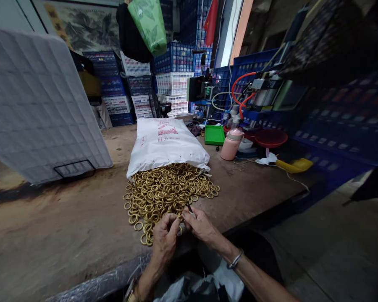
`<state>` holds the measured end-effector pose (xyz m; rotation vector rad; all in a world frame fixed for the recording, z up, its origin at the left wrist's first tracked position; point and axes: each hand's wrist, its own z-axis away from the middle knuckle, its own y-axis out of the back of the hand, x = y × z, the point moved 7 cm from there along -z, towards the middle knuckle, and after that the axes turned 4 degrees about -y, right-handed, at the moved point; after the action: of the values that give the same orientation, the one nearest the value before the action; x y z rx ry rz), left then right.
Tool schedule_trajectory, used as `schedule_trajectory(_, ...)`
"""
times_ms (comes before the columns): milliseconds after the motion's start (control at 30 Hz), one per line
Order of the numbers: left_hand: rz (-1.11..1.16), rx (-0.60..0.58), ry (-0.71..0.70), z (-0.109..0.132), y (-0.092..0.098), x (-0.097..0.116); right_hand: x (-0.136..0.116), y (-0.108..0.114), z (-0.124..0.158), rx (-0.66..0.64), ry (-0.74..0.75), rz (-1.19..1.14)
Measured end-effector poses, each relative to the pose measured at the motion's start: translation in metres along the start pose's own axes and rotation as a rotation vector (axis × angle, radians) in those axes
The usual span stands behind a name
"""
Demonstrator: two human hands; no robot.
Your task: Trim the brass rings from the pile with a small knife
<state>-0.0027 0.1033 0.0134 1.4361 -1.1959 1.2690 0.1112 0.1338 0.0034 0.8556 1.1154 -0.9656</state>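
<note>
A heap of brass-coloured metal rings (164,186) spills from the mouth of a white woven sack (166,144) onto the table. My left hand (164,237) is at the heap's near edge, thumb and forefinger pinched on one ring, mostly covered by the fingers. Close on its right, my right hand (200,226) is closed around a slim hand tool (190,209) with a dark end; its exact kind is unclear. The fingertips of both hands nearly meet. Loose rings lie beside and just beyond my left hand.
On the brown table (66,226) a white slatted panel (44,105) stands tilted at left. A green tray (214,135), a pink bottle (232,144), a red dish (271,138) and a yellow scoop (294,165) are at right. Stacked crates (174,84) stand behind.
</note>
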Motion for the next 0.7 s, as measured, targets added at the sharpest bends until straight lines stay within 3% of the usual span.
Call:
schedule_trajectory(167, -0.023, -0.045, -0.042, 0.001, -0.004, 0.007, -0.006, 0.003, -0.004, 0.082, 0.095, 0.165)
schedule_trajectory(400, 0.221, -0.168, 0.312, 0.014, -0.014, -0.015, -0.016, 0.002, 0.0, 0.11, 0.159, 0.262)
schedule_trajectory(567, 0.309, -0.194, 0.295, 0.018, -0.016, -0.011, -0.02, -0.003, 0.002, 0.039, 0.161, 0.218)
schedule_trajectory(700, 0.322, -0.157, 0.299, 0.019, -0.015, -0.012, -0.019, 0.006, 0.005, 0.149, 0.217, 0.371)
